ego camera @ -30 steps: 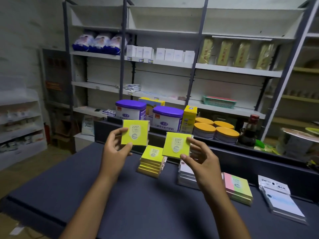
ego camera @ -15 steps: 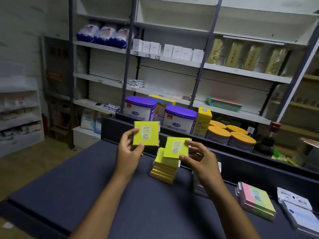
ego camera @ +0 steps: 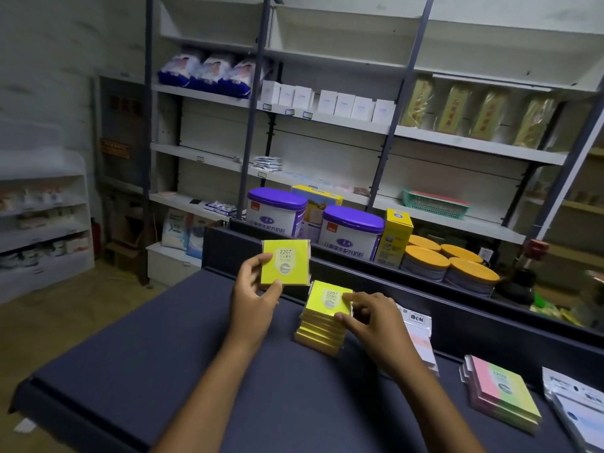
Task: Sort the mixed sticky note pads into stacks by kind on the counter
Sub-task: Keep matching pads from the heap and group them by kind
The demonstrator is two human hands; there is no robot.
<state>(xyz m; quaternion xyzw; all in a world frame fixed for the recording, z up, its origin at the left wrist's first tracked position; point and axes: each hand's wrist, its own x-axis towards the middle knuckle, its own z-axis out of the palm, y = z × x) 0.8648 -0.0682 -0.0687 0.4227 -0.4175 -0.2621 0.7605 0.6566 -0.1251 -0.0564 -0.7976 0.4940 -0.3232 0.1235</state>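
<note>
My left hand (ego camera: 253,297) holds one yellow sticky note pad (ego camera: 286,263) upright above the counter, just left of the yellow stack (ego camera: 318,333). My right hand (ego camera: 371,317) grips a second yellow pad (ego camera: 328,299) that lies on top of that stack, thumb on its near edge and fingers on its right side. Behind my right wrist stands a stack of white-packaged pads (ego camera: 420,338), partly hidden. A stack of pink-and-green pads (ego camera: 503,393) lies to the right, and white flat packs (ego camera: 578,410) lie at the far right.
The dark blue counter (ego camera: 163,371) has a raised black back ledge (ego camera: 457,308). On the ledge stand purple-lidded tins (ego camera: 351,233), a yellow box (ego camera: 395,237) and orange-lidded tubs (ego camera: 451,269). Shelving fills the wall behind.
My right hand has lowered its yellow pad onto the top of the yellow stack. My left hand still holds its pad up. The camera has swung left.
</note>
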